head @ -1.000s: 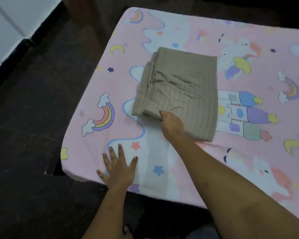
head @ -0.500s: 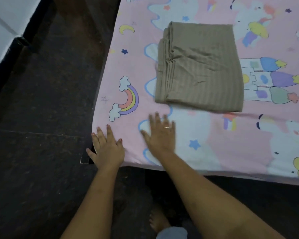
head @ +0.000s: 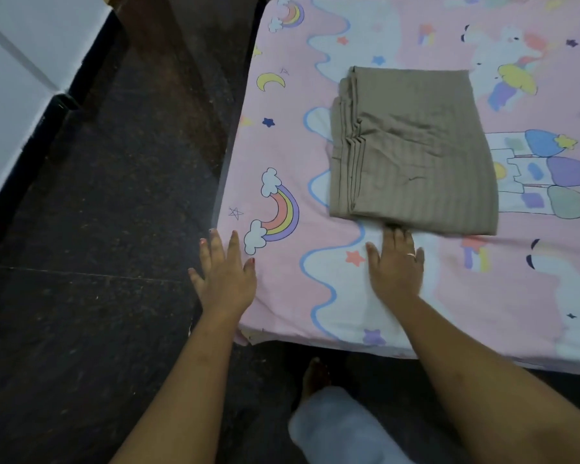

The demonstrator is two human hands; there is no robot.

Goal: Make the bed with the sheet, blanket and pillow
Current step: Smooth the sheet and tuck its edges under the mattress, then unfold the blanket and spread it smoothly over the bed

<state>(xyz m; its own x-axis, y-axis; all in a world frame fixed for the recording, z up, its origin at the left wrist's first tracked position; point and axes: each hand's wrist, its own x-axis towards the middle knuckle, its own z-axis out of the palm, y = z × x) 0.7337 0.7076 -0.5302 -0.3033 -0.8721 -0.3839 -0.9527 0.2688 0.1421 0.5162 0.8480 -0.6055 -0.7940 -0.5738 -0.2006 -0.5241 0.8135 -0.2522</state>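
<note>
The folded taupe striped blanket (head: 412,152) lay on the pink cartoon-print sheet (head: 282,128), straight ahead of the right hand (head: 395,269). That hand's flat, straight fingers met the blanket's near edge (touching or tucked under, I couldn't tell). The left hand (head: 225,272) rested flat, gripping nothing, well aside at the sheet's near corner.

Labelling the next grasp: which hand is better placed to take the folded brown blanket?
Right, probably. The right hand lies flat on the sheet with fingertips at the near edge of the blanket; the left hand rests at the sheet's left corner, apart from it.
</note>
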